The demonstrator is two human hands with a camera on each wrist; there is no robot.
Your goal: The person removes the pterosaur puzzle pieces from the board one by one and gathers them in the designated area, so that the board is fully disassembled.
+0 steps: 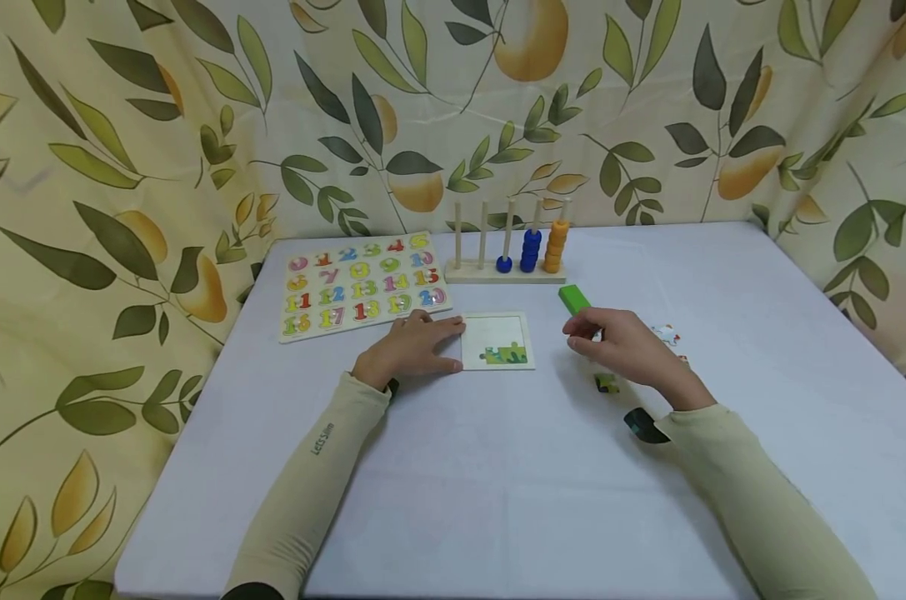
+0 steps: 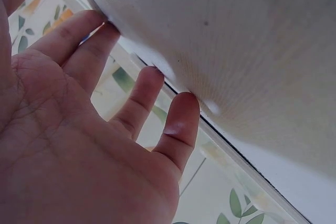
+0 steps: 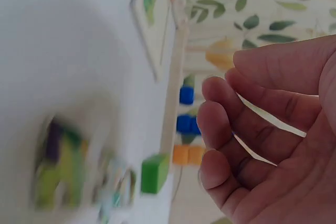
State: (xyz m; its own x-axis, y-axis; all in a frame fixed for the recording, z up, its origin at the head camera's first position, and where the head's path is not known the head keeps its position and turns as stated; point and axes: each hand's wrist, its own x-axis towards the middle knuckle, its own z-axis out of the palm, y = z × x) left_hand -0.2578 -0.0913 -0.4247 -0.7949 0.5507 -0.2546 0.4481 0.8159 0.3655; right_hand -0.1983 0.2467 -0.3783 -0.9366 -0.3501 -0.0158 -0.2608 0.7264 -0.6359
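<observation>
My left hand (image 1: 415,345) lies flat on the table with fingers spread, thumb and fingertips at the left edge of a small white puzzle tray (image 1: 488,330). Joined green jigsaw pieces (image 1: 507,355) sit in the tray's lower right. In the left wrist view its fingers (image 2: 178,124) are nearly straight. Over the table right of the tray hovers my right hand (image 1: 628,348), its fingers loosely bent and nothing seen between them. A green and dark jigsaw piece (image 1: 606,383) lies just below that hand; other pieces (image 1: 667,335) are partly hidden behind it.
A number board (image 1: 291,329) lies at the back left. Beside it stands a wooden peg counter (image 1: 468,273) with blue beads (image 1: 530,250) and orange beads (image 1: 556,246). A green block (image 1: 573,298) rests just beyond the right hand. Behind the table hangs a leaf-patterned curtain (image 1: 310,50).
</observation>
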